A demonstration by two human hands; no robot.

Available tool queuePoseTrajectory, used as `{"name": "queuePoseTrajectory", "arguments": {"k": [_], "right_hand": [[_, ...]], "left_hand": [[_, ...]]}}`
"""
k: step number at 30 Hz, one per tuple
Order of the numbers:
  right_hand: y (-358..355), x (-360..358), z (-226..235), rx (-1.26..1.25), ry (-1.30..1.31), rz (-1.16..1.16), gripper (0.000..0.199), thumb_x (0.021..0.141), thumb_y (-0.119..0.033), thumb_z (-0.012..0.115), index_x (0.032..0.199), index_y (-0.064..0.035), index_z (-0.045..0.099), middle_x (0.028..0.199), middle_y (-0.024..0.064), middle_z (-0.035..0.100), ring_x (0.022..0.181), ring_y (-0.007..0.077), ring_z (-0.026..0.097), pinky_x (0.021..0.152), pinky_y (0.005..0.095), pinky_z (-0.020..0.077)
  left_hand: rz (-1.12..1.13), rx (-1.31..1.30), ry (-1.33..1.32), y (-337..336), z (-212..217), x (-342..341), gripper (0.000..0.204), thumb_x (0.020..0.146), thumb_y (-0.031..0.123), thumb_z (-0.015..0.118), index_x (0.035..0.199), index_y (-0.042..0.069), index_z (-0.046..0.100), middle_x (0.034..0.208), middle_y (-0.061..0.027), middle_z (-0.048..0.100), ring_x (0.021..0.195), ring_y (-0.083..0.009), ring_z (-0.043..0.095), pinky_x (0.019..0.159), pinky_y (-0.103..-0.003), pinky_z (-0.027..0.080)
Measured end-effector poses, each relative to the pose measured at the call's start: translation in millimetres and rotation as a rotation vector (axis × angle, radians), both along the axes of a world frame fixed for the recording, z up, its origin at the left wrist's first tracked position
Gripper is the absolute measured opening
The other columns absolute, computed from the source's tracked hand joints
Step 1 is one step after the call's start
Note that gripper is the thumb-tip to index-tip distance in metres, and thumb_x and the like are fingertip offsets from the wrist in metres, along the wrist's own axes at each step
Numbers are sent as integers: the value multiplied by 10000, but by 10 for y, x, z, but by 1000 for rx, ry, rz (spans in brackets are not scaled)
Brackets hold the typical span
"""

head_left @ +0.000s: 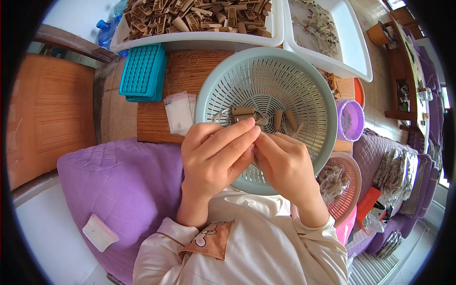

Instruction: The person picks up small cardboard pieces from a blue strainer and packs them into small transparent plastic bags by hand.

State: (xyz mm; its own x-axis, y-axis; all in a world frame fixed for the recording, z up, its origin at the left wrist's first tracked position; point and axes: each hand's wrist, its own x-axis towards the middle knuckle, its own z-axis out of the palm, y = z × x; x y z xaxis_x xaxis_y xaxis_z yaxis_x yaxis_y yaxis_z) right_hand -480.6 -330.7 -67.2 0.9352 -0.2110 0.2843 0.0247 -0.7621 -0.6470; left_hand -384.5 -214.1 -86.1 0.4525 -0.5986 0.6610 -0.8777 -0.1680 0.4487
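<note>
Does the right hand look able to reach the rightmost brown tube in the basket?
Probably yes: the tube lies just beyond the right hand, and the basket is open above, though that hand seems busy, pressed against the left hand.

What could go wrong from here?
Whatever the fingers may be pinching is hidden; a slip could drop it among the loose tubes. The green basket seems to overhang the near edge of the table, so a bump might tip it. The heaped white tub could spill brown pieces.
</note>
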Motion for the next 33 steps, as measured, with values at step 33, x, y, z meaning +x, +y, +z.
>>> {"name": "queuePoseTrajectory", "arguments": {"k": [33], "right_hand": [[-190,-483,-303,1703,-550,-684,224,835,-194,485,681,-33,454,687,51,444,585,154,485,623,291,484]], "left_hand": [[-345,-22,58,106,-198,-87,206,670,9,629,873,30,601,835,-71,605,732,-194,592,623,-284,506]]}}
